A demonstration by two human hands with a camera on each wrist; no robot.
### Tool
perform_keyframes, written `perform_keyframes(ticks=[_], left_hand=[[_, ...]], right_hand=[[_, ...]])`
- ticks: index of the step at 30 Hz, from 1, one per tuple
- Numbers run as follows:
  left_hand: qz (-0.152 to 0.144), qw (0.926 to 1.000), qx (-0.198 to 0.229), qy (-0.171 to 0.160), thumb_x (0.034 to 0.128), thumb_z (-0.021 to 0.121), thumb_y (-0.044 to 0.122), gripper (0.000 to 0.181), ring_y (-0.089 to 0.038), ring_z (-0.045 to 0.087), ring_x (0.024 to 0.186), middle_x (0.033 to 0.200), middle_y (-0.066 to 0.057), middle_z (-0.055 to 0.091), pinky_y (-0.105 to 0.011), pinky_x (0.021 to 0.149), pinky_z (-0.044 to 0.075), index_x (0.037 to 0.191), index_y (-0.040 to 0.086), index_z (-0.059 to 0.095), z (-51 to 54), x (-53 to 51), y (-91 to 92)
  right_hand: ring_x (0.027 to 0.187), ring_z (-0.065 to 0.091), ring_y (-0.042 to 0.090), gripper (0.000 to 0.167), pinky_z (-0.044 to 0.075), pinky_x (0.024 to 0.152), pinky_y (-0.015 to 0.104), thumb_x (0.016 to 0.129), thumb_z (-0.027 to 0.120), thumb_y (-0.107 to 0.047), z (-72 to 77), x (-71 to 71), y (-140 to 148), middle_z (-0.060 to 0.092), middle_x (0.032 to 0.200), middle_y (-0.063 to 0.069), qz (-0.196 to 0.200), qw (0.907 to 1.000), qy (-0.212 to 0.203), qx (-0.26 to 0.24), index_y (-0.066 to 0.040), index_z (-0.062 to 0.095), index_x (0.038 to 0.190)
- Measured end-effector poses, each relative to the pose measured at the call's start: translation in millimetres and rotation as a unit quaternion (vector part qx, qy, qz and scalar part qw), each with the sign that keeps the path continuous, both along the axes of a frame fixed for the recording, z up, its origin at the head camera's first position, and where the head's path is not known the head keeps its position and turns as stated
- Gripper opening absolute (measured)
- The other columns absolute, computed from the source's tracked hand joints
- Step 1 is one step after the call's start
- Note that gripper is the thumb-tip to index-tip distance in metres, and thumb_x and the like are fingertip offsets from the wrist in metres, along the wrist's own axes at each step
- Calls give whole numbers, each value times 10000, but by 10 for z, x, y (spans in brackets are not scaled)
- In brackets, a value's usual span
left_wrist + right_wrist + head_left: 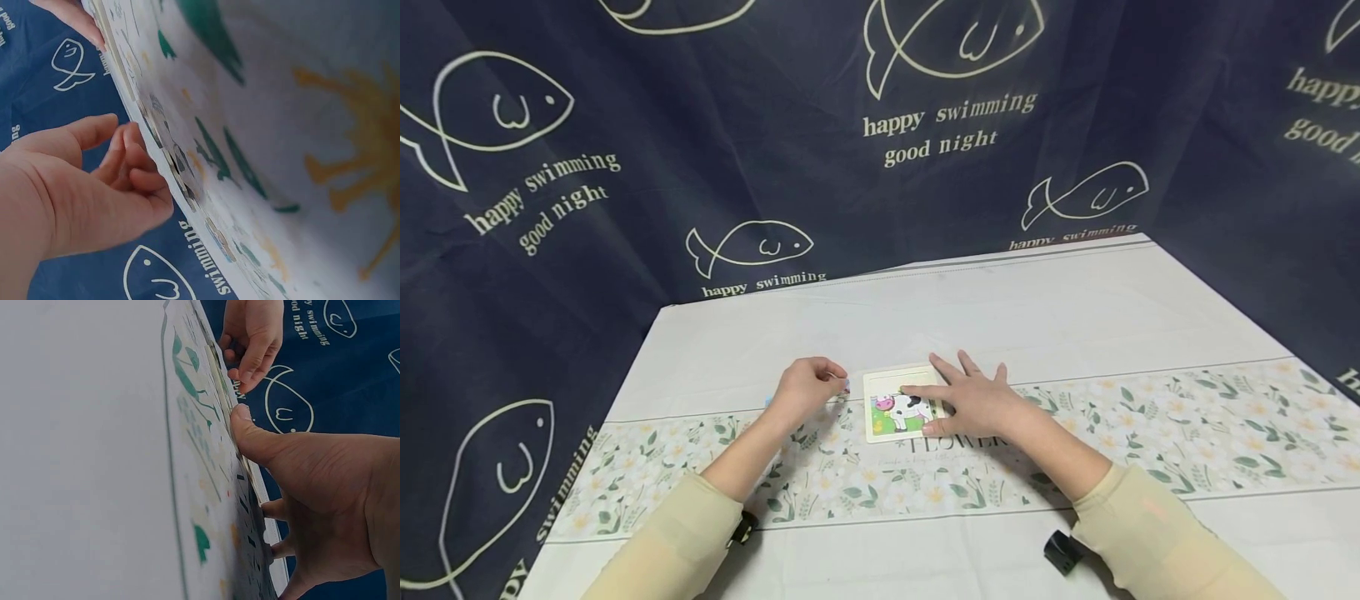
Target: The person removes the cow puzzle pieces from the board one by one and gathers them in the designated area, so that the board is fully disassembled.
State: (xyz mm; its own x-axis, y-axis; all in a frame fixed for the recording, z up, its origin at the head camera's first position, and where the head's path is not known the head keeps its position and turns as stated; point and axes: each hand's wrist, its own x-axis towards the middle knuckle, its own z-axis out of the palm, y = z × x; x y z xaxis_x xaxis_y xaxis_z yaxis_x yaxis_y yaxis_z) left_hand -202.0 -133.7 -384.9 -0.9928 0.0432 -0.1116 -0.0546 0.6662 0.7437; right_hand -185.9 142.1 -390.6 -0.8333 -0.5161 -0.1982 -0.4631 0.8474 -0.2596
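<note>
A small puzzle board (880,427) with a pale frame lies flat on the table. A cow picture (901,412) fills its lower part, while the strip above is plain cream. My right hand (973,403) rests over the board's right side with fingers spread, thumb at the lower edge. Just left of the board, my left hand (807,386) pinches a small coloured puzzle piece (847,387), mostly hidden by the fingertips. Flat pieces (220,239) lie on the cloth near that hand; a blue one (768,402) shows partly behind the wrist.
A white tablecloth (1037,308) with a floral band (1187,417) covers the table. Dark blue curtains (820,150) with fish drawings hang behind and beside it. Black wrist devices (1063,552) sit under both sleeves.
</note>
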Motion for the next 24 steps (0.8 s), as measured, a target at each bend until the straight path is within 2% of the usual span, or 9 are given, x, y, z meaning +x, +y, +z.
perform_keyframes(ticks=[8, 12, 18, 24], left_hand=[[-591, 9957, 594, -389, 942, 726, 141, 82, -204, 540, 805, 891, -44, 637, -325, 698, 457, 1011, 98, 741, -52, 11, 101], [-782, 9929, 727, -521, 928, 741, 139, 86, -203, 545, 807, 875, -40, 636, -331, 716, 450, 1005, 101, 746, -50, 32, 157], [-863, 9913, 759, -644, 906, 756, 109, 96, -197, 535, 775, 843, -46, 623, -322, 688, 440, 998, 84, 742, -51, 57, 217], [-808, 9933, 573, -598, 884, 768, 72, 103, -186, 519, 747, 813, -42, 601, -312, 677, 433, 983, 77, 739, -75, 69, 236]], right_hand=[[1484, 57, 524, 675, 89, 972, 866, 912, 601, -638, -7, -9, 3, 105, 1684, 115, -5, 10000, -63, -5, -478, 385, 1531], [1482, 57, 527, 674, 85, 975, 865, 908, 601, -643, -8, -17, 10, 105, 1684, 116, -20, 10000, -63, -4, -479, 391, 1527], [1477, 74, 537, 671, 100, 963, 871, 909, 600, -646, -9, -20, 16, 122, 1680, 123, -5, 10000, -14, 3, -473, 399, 1525], [1477, 79, 535, 670, 104, 961, 872, 908, 599, -649, -23, -24, 9, 129, 1680, 122, 13, 10000, 10, -8, -475, 400, 1524]])
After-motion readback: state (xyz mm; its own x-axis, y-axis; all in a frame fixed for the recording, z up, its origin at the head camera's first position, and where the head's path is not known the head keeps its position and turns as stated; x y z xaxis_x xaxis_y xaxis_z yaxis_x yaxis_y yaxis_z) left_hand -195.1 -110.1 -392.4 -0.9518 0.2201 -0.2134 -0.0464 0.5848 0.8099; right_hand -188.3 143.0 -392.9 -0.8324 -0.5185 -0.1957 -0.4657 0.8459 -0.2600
